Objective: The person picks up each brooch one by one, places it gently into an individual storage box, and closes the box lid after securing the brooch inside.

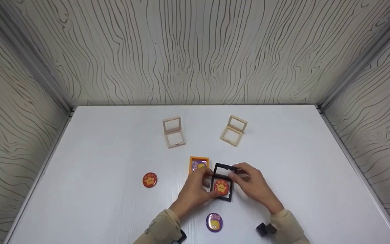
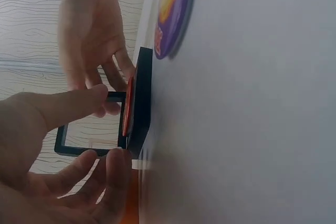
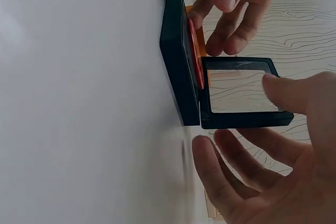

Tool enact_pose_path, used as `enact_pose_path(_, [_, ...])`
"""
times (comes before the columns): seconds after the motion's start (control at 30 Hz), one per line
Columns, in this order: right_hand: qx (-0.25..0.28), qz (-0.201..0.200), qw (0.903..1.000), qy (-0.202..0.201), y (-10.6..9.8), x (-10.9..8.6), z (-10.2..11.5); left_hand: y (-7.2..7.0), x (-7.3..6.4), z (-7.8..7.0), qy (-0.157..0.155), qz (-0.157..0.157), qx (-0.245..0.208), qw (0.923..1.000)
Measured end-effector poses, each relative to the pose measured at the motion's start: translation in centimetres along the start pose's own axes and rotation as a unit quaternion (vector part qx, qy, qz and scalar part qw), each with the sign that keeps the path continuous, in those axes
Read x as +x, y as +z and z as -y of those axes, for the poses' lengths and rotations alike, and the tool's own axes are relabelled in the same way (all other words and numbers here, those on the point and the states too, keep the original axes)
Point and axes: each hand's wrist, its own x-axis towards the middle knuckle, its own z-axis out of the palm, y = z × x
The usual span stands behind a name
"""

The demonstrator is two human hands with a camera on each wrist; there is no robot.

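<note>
A small black hinged display case (image 1: 221, 199) stands with its lid raised, and a round red badge with a yellow star (image 1: 221, 187) lies in its base. My left hand (image 1: 195, 191) grips the case from the left, thumb at the badge's lower edge and fingers by the hinge side. My right hand (image 1: 254, 184) pinches the upright lid (image 3: 239, 119) on its right, thumb on the inner face, other fingers behind. Both wrist views show the badge edge (image 2: 127, 108) standing a little proud of the base. The left fingers partly cover an orange case (image 1: 199, 158) holding a purple badge.
Another red star badge (image 1: 150, 180) lies to the left on the white table (image 1: 96, 169). A purple badge with a yellow bear (image 1: 214, 222) lies between the forearms. Two beige cases stand open farther back, one left (image 1: 175, 145) and one right (image 1: 230, 139). Patterned walls enclose the table.
</note>
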Motion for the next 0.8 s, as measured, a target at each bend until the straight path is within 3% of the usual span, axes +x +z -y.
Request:
enact_pose_path(0.23, [0.063, -0.011, 0.9979, -0.002, -0.1, 0.0, 0.3, 0.2, -0.2, -0.1, -0.008, 0.015, -0.005, 0.9998])
enact_pose_path(0.4, [0.091, 0.014, 0.9957, -0.01, -0.6, 0.0, 0.2, 0.3, -0.4, -0.1, -0.005, 0.026, -0.008, 0.9996])
enact_pose_path(0.8, [0.059, 0.047, 0.9963, -0.041, -1.8, -0.1, 0.5, 0.4, -0.6, 0.5, 0.04, 0.045, 0.017, 0.998])
